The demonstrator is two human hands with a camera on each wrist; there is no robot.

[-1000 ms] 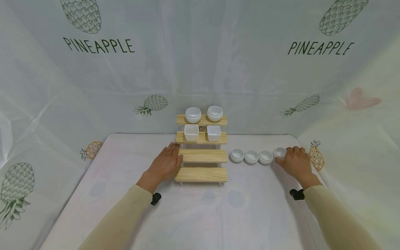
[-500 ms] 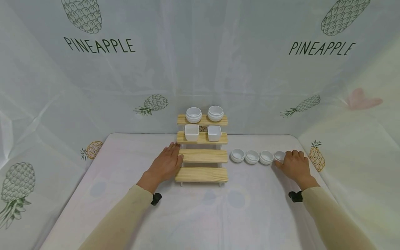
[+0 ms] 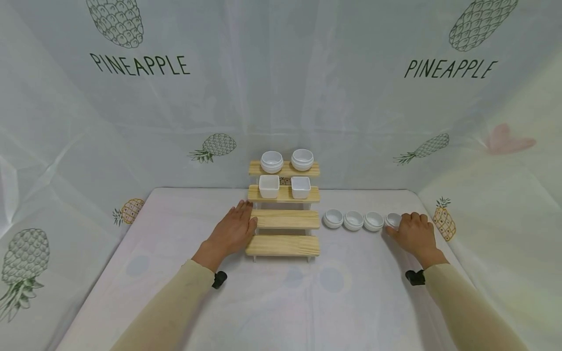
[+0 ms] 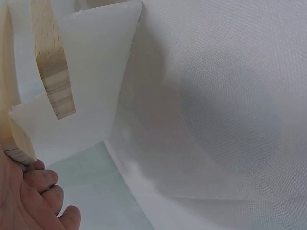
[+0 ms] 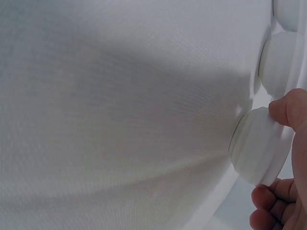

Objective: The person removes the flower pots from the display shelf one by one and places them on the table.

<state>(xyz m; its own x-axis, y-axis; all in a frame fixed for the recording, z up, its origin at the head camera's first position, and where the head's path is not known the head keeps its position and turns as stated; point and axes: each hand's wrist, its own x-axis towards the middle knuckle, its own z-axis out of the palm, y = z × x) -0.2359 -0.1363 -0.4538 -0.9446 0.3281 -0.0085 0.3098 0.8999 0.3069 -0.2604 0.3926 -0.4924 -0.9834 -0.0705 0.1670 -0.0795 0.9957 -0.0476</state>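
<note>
A four-tier wooden shelf stand [image 3: 284, 246] with white side panels is at the centre of the table. My left hand [image 3: 232, 229] rests against its left side, thumb at the end of the third board from the top; in the left wrist view the fingertips [image 4: 71, 218] show past a board's end. My right hand [image 3: 413, 234] grips the rightmost small white round bowl [image 3: 393, 220], thumb on its near left side and fingers around its far right side. In the right wrist view this bowl [image 5: 256, 148] stands close beside its neighbour [image 5: 279, 64].
Three more round white bowls [image 3: 353, 221] stand in a row left of the gripped one. Two round bowls [image 3: 271, 163] are on the top tier, two square white bowls [image 3: 300, 187] on the second. A pineapple-print curtain [image 3: 281, 87] hangs behind the table [image 3: 281, 307].
My right hand has brought the rightmost bowl slightly toward me and left, into line with the row; over the last half second it barely moves. The left hand stays at the stand.
</note>
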